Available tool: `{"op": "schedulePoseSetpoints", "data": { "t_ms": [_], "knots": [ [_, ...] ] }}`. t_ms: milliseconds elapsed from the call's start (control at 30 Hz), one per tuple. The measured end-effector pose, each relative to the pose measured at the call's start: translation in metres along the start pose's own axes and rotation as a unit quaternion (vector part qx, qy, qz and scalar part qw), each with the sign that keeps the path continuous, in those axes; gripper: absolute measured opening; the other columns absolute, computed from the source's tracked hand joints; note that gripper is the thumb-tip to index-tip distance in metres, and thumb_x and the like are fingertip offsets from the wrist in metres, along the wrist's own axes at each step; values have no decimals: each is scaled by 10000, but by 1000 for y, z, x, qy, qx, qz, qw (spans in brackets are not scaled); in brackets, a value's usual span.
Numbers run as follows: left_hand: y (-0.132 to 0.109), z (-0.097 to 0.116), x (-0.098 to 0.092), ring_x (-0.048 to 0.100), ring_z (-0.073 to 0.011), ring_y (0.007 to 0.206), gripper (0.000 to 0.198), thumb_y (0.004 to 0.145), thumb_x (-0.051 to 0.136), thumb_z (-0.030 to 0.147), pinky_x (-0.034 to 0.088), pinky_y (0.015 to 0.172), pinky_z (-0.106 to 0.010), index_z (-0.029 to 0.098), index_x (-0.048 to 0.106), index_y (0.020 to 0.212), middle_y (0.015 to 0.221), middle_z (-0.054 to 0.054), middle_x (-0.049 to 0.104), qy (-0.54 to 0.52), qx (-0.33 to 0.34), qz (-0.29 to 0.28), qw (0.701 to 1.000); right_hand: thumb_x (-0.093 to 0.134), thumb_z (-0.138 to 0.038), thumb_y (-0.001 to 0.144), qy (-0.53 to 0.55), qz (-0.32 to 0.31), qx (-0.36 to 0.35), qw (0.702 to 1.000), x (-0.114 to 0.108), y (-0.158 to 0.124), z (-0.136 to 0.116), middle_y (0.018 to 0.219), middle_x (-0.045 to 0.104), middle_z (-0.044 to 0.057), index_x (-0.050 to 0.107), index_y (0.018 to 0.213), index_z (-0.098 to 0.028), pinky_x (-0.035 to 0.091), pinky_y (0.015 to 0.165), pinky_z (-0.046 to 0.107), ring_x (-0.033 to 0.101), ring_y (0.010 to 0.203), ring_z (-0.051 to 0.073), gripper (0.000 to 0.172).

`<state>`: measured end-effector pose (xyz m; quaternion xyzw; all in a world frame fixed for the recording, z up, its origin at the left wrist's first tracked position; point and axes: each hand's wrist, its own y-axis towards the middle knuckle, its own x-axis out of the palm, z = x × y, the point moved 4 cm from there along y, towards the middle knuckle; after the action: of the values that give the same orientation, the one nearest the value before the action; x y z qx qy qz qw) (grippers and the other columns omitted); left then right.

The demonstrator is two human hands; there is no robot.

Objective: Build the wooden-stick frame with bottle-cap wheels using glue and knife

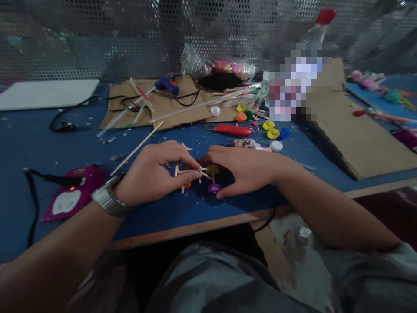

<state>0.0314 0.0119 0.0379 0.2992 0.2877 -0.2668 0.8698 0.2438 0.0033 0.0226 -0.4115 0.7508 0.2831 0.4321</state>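
Observation:
My left hand [155, 173], with a metal watch [107, 200] on its wrist, rests on the blue table [39, 148] with its fingers curled over a small frame of wooden sticks [190, 172]. My right hand [243, 168] lies opposite it, fingers bent around the same frame. A yellow bottle cap [213, 168] and a purple bottle cap [214, 188] are fixed to the sticks like wheels, between the two hands. An orange piece shows under my left fingers.
Behind the hands lie a red utility knife [233, 130], several loose coloured caps [273, 133], a long wooden stick [137, 148], straws, a blue glue gun [167, 84] on cardboard [182, 108], and a bottle with a red cap [321, 26]. A pink device [74, 196] with a cable sits left. More cardboard [355, 139] lies right.

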Motion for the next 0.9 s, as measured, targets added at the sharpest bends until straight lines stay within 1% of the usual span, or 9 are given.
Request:
{"op": "schedulePoseSetpoints", "data": {
  "t_ms": [100, 200, 233, 300, 367, 500, 600, 700, 900],
  "knots": [
    [-1, 2, -4, 741, -202, 822, 122, 925, 889, 370, 563, 816, -339, 254, 851, 921, 838, -21, 826, -10, -2, 14, 1000, 906, -440, 896, 10, -14, 17, 1000, -1, -2, 0, 1246, 649, 127, 594, 1389, -183, 577, 986, 427, 700, 1106, 301, 638],
    [-4, 1, -9, 755, -211, 869, 102, 938, 882, 364, 579, 833, -356, 270, 843, 946, 874, -11, 832, 16, -22, 36, 999, 891, -531, 903, 42, -9, 34, 998, -5, -3, -1, 1303, 643, 141, 588, 1409, -183, 583, 1002, 424, 709, 1139, 301, 685],
    [-5, 0, -11, 755, -211, 872, 104, 934, 888, 366, 582, 819, -357, 276, 840, 953, 885, -8, 833, 21, -25, 42, 999, 872, -570, 913, 52, 12, 35, 998, -7, -3, -1, 1321, 647, 144, 592, 1405, -190, 580, 1013, 422, 705, 1166, 303, 682],
    [-7, 0, -14, 753, -199, 832, 61, 937, 882, 295, 583, 770, -351, 280, 834, 971, 887, -1, 832, 17, -20, 65, 998, 832, -622, 933, 59, 81, 31, 994, -12, -2, -1, 1316, 670, 144, 612, 1369, -195, 571, 1025, 421, 692, 1204, 305, 648],
    [-8, -3, -16, 750, -191, 809, 94, 916, 897, 246, 580, 740, -344, 279, 831, 975, 878, 3, 824, 0, -31, 86, 996, 816, -619, 948, 55, 151, 26, 987, -16, -2, -1, 1269, 704, 137, 635, 1312, -187, 569, 1019, 415, 687, 1197, 299, 592],
    [-8, -8, -19, 742, -179, 788, 130, 894, 898, 179, 587, 733, -334, 261, 822, 962, 849, 4, 809, -45, -59, 118, 990, 837, -521, 956, 31, 239, 18, 970, -18, 1, -2, 1218, 733, 143, 673, 1255, -173, 578, 1014, 409, 696, 1154, 279, 487],
    [-8, -9, -21, 735, -165, 791, 163, 885, 903, 149, 589, 750, -326, 251, 817, 979, 847, 7, 808, -61, -68, 128, 988, 869, -431, 939, 14, 289, 1, 957, -18, 3, -5, 1119, 740, 131, 724, 1121, -165, 581, 944, 399, 703, 1042, 253, 354],
    [-8, -9, -20, 731, -160, 801, 186, 887, 902, 134, 585, 760, -330, 247, 816, 1006, 853, 7, 810, -73, -66, 127, 987, 878, -325, 928, 15, 306, -14, 952, -16, 5, -9, 1004, 750, 98, 739, 1019, -162, 577, 856, 365, 693, 906, 213, 233],
    [-10, -6, -17, 731, -180, 791, 184, 888, 914, 167, 588, 753, -372, 268, 833, 1019, 868, -3, 812, -80, -57, 131, 987, 872, -279, 942, 7, 287, -12, 958, -8, 5, -16, 933, 798, 54, 742, 997, -168, 588, 785, 294, 740, 833, 173, 180]
  ]
}}
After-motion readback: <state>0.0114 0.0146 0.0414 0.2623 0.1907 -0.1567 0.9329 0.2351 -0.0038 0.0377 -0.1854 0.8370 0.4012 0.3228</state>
